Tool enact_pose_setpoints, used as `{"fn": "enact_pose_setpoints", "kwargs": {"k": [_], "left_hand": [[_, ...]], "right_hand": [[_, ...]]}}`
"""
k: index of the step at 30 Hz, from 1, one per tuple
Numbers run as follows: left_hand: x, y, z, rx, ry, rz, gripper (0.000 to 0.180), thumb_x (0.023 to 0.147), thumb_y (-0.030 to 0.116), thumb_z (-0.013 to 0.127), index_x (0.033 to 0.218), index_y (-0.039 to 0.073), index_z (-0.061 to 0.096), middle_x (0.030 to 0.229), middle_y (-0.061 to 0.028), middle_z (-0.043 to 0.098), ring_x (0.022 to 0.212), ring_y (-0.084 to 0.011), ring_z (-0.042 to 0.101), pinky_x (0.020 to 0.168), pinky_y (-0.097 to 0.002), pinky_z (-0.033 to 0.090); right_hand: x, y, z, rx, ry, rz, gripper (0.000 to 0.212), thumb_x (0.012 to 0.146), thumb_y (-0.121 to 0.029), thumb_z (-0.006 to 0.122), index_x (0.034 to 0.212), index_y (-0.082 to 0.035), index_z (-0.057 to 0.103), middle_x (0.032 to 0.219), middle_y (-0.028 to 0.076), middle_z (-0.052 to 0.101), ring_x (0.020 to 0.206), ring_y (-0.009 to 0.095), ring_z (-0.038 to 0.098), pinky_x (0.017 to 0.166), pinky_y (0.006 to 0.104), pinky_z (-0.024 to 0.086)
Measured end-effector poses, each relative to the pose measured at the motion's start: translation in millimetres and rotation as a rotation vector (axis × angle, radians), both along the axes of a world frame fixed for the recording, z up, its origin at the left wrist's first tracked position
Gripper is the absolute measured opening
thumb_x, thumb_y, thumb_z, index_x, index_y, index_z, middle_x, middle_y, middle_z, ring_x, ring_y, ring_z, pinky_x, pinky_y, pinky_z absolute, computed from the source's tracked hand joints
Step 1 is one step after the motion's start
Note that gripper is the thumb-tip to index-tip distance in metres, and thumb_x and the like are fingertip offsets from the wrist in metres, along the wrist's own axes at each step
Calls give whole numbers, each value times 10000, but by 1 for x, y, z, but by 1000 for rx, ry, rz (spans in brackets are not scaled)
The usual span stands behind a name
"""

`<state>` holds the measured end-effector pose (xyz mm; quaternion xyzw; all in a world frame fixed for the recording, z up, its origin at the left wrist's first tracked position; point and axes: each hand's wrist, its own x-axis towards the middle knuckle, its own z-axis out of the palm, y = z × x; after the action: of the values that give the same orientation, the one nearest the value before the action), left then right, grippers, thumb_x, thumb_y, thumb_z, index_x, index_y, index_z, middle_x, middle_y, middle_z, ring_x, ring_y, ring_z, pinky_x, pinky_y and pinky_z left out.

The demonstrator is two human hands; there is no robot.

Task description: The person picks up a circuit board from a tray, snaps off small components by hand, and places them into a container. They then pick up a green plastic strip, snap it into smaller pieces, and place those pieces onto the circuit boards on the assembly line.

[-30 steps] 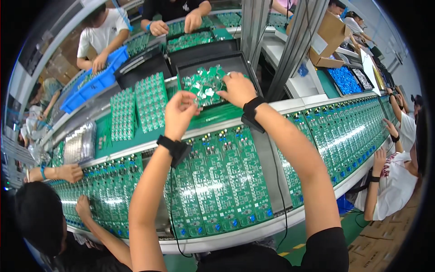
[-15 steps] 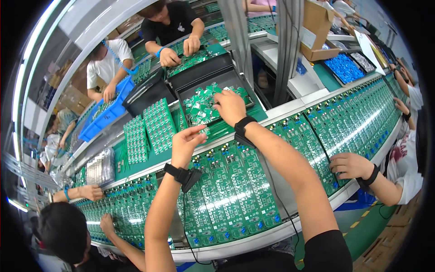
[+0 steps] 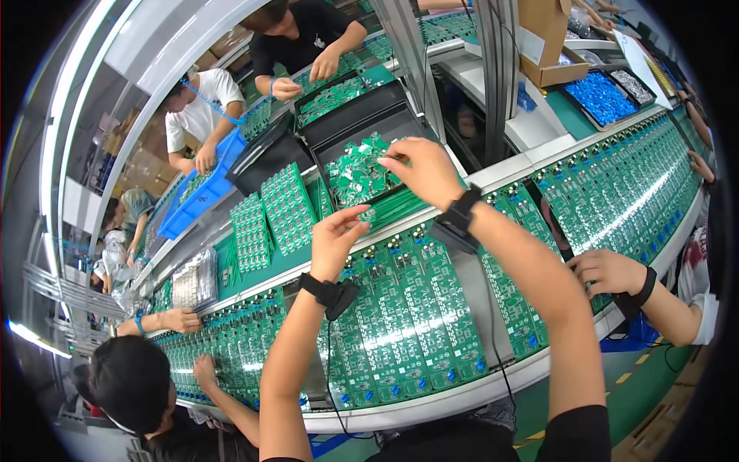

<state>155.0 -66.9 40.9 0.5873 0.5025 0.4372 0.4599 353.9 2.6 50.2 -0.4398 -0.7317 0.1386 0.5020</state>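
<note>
My right hand [image 3: 425,171] is above a black tray [image 3: 362,117] heaped with small green circuit boards [image 3: 359,171]. Its thumb and fingertips are pinched together; whatever they grip is too small to make out. By the tray's front edge, my left hand [image 3: 336,245] has thumb and index finger curled around what looks like a small green circuit board [image 3: 368,216]. Both wrists wear black straps with cables. Beneath my forearms lies a row of long populated green circuit boards [image 3: 400,323] on the curved line.
Left of the tray stand green board panels [image 3: 286,208] and a blue bin [image 3: 202,189]. Metal posts [image 3: 493,77] rise behind. Trays of blue parts [image 3: 602,98] lie at far right. A co-worker's hand [image 3: 612,273] rests on the line to my right; others work left and opposite.
The view has shifted, moving the scene slightly. My right hand has risen off the heap of small boards, its fingers now pinched. My left hand stays near the tray's front edge.
</note>
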Motion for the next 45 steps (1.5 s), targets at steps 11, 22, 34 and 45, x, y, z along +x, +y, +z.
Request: {"fn": "enact_pose_setpoints", "kwargs": {"k": [11, 22, 34, 45], "left_hand": [[44, -45, 11, 148, 23, 1, 169, 734, -36, 626, 894, 17, 622, 824, -29, 607, 770, -96, 579, 678, -204, 463], [36, -91, 23, 596, 369, 155, 133, 662, -56, 647, 760, 28, 619, 842, -83, 644, 796, -203, 618, 697, -282, 477], [26, -166, 2, 290, 161, 385, 122, 657, -55, 669, 728, 39, 637, 845, -87, 636, 773, -196, 609, 664, -269, 478], [19, -179, 1, 440, 306, 367, 172, 624, -49, 696, 743, 71, 663, 855, -52, 619, 712, -178, 560, 594, -260, 446]], "right_hand": [[33, -106, -12, -922, 660, 443, 220, 883, -211, 513, 1028, -48, 549, 825, -15, 534, 617, 54, 495, 547, 181, 406], [18, -124, 9, -1088, 539, 644, 249, 807, -124, 626, 1024, -5, 603, 808, 9, 562, 680, 45, 487, 566, 175, 399], [-6, -156, -3, -1048, 302, 799, 310, 710, 29, 678, 1012, -7, 617, 839, 25, 558, 756, 78, 519, 673, 214, 430], [-12, -174, 4, -976, 139, 703, 318, 706, -46, 709, 1012, -85, 629, 814, -23, 523, 644, 16, 429, 500, 158, 330]]}}
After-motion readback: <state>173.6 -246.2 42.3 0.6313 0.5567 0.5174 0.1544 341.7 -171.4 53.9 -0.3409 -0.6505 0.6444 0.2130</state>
